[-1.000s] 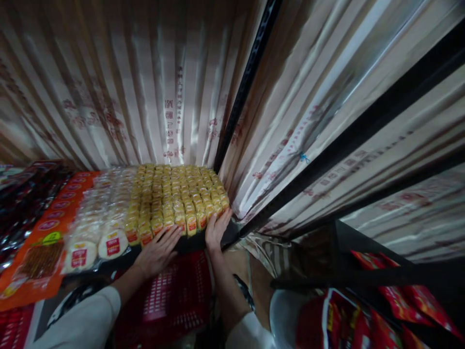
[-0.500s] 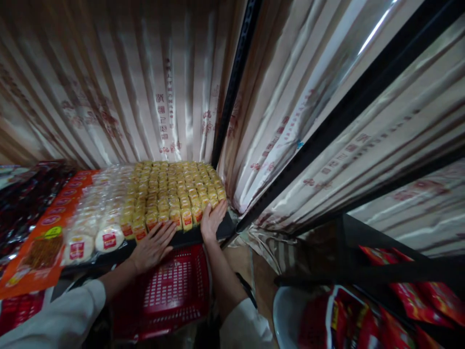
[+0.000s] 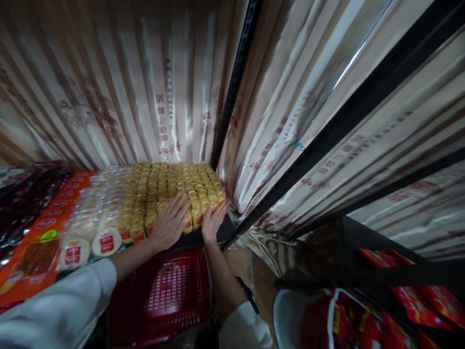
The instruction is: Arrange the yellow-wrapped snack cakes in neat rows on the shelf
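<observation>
Rows of small yellow wrapped packets (image 3: 156,186) with red labels stand packed together on a dark shelf (image 3: 227,228). My left hand (image 3: 170,220) lies flat on the front packets near the middle of the rows, its fingers stretched out. At the right front corner, my right hand (image 3: 214,220) rests against the end packets, fingers extended. Neither hand is wrapped round a packet. Left of the yellow rows are white round wrapped cakes (image 3: 107,240) in clear film with red labels.
An orange snack bag (image 3: 47,232) and dark shiny packages (image 3: 25,203) lie farther left. Below the shelf is a red plastic basket (image 3: 181,291). Pale printed curtains (image 3: 145,97) hang behind a black metal post (image 3: 236,87). Red packets (image 3: 417,305) lie at the lower right.
My left hand has moved right and up onto the front of the yellow packets, closer to my right hand. My right hand has stayed nearly in place at the corner.
</observation>
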Available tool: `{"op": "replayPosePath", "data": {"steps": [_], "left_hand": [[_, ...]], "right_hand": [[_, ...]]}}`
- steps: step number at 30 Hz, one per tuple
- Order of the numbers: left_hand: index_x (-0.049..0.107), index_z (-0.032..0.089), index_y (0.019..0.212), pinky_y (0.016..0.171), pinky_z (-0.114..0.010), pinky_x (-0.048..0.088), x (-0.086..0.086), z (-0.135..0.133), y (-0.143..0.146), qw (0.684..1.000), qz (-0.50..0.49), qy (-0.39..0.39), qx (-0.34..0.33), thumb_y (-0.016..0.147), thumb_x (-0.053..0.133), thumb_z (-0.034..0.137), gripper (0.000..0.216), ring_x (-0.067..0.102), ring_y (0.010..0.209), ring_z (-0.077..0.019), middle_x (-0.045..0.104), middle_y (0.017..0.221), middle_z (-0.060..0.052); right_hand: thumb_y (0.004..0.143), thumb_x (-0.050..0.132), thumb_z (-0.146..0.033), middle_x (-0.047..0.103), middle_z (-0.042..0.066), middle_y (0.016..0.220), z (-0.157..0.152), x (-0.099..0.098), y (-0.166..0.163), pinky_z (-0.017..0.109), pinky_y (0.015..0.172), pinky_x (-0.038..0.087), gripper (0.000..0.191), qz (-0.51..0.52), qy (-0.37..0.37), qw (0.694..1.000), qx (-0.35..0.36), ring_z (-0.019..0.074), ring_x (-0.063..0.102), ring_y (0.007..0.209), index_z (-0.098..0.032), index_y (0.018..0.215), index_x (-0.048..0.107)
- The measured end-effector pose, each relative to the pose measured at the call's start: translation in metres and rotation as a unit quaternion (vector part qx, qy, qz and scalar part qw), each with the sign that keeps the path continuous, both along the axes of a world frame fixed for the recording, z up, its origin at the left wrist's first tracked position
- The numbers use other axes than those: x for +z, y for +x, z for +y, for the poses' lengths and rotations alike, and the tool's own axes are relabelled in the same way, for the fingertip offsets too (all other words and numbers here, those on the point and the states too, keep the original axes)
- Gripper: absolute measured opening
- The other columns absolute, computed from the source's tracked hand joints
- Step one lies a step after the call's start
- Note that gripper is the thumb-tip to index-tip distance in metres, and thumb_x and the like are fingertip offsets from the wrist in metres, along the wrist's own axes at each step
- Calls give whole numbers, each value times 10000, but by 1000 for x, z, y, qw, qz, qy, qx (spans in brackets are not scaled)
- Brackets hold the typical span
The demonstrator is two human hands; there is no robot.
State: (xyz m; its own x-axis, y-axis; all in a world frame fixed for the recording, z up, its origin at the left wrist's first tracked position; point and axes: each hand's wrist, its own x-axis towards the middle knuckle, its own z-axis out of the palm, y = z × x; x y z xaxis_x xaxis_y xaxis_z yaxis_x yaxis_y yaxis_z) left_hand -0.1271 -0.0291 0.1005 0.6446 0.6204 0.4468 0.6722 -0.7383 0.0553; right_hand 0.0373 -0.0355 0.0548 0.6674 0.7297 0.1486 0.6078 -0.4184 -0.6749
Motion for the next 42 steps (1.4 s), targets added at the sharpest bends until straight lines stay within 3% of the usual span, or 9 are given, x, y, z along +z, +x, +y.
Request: {"op": "replayPosePath", "data": {"steps": [4,9,17,23,28,31,34,39,42], "left_hand": [[327,118,1412,1135,-463,156,14,44,51,994,21,-99,33,968,199,375,529,70,1415,-247,213,1516,-103],[308,114,1424,1132,-470,139,9,77,90,976,85,-196,51,963,150,426,579,127,1408,-246,208,1513,-108],[318,111,1420,1132,-472,117,14,80,104,964,137,-228,25,952,169,436,589,119,1409,-247,191,1514,-109],[258,152,1444,1146,-433,84,16,78,118,966,122,-228,10,950,139,447,588,84,1416,-189,168,1528,-56],[274,131,1436,1147,-437,88,23,80,119,952,154,-263,3,955,187,433,574,93,1414,-204,187,1524,-74],[312,103,1416,1148,-445,83,30,65,103,968,121,-219,5,956,256,389,544,99,1411,-226,200,1519,-108],[378,71,1373,1149,-445,115,22,27,72,990,39,-132,-10,937,341,340,514,91,1410,-248,205,1514,-142],[493,131,1279,1063,-434,357,-34,-52,15,994,-58,-91,-31,896,350,206,416,296,1337,-255,385,1416,-131],[530,112,1233,1042,-441,384,-62,-69,-1,993,-80,-84,-16,865,331,128,418,380,1272,-261,478,1318,-150]], "right_hand": [[934,22,-404,53,201,1524,3,1,-2,398,1110,159,680,-2,-11,1000,-9,253,49,1415,44,1443,79],[931,4,-395,57,186,1526,4,1,-1,400,1113,160,678,-1,-23,1000,-9,242,47,1416,42,1444,83],[928,24,-414,88,190,1521,8,-8,2,423,1117,163,692,34,31,999,-20,241,63,1415,38,1442,123],[931,96,-480,167,208,1503,14,-27,4,509,1098,175,697,63,162,984,-32,269,116,1403,-16,1442,192],[927,125,-495,147,233,1500,13,-26,4,535,1092,160,716,73,171,982,-22,286,102,1402,6,1434,200],[928,129,-487,148,222,1503,10,-21,3,556,1086,154,699,88,172,981,-19,287,86,1403,-15,1438,198],[930,142,-477,170,181,1507,8,-20,4,565,1092,130,654,98,181,978,-17,271,75,1406,-77,1442,222],[923,138,-484,195,195,1495,10,-23,9,557,1100,122,653,123,196,972,-36,278,122,1397,-76,1409,291],[921,153,-492,220,200,1484,9,-23,12,553,1098,140,641,128,215,967,-46,286,155,1388,-87,1385,330]]}}
